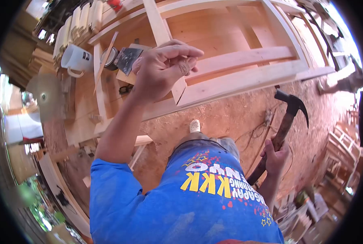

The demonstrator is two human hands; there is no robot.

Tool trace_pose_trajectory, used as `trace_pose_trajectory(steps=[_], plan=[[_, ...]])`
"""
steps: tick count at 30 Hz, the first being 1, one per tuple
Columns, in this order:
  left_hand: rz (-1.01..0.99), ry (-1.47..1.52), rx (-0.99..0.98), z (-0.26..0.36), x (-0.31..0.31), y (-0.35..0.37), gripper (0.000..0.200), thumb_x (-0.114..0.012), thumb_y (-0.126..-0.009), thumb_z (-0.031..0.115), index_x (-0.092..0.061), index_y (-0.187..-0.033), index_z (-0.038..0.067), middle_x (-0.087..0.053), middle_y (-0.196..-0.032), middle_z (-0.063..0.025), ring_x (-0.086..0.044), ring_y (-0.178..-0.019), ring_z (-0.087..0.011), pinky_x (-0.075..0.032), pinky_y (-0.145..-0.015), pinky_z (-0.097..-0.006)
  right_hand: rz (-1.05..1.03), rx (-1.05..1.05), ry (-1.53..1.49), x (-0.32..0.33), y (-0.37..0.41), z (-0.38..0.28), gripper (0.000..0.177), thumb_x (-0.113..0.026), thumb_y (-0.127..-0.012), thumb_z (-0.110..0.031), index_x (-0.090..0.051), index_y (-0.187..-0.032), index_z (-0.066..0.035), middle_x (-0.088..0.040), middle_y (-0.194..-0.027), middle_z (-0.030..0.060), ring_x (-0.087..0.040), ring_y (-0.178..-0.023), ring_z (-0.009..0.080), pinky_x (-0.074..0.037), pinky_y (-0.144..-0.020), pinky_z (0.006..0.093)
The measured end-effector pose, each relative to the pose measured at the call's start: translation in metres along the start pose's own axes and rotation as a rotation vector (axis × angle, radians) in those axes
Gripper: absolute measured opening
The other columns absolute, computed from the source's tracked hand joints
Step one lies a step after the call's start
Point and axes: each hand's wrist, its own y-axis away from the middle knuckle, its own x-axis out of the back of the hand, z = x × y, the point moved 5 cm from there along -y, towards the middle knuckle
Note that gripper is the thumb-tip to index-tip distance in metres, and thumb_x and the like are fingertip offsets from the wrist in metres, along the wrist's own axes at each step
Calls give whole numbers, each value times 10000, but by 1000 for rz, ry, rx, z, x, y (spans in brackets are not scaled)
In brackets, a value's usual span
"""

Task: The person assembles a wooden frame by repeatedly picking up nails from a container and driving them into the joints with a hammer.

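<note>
My right hand (276, 154) is wrapped around the handle of a claw hammer (287, 118), held out to the right above the dirt floor with its dark metal head up. My left hand (165, 67) is raised over the near rail of a wooden frame (238, 83), its fingers curled and pressed together. Whatever may be between those fingers is too small or hidden to make out. A short wood piece (179, 90) stands at the rail just below the left hand. Beside the left wrist lies a dark flat plate (127, 59), partly covered by the hand.
A white pitcher (76, 57), an open can (109, 55) and a thin wooden stick (105, 61) are on the left of the frame. Stacked wood pieces (78, 22) lie behind them. Cords (254, 132) trail over the floor, and another person's leg (338, 84) shows at right.
</note>
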Motion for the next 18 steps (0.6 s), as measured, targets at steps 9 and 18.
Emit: trace_pose_trajectory(steps=[9,18], plan=[[-558,-363,175,-19,-43,-6,218,-801,-928,60,-771,-1122,-34,-802,-1024,-130,-755,-966,-173,-582,-897,-332,173,-14,-175,-31,136,53,227,-740,-990,-78,-592,-1143,1,-620,-787,23,-613,-559,107,-484,-503,258],[-1213,-1125,-144,-20,-94,25,211,-754,-939,228,-803,-1095,95,-799,-1054,-101,-746,-1016,-279,-564,-917,-418,384,-174,-338,-98,283,125,251,-748,-991,-120,-573,-1125,2,-601,-739,23,-597,-534,111,-486,-496,263]])
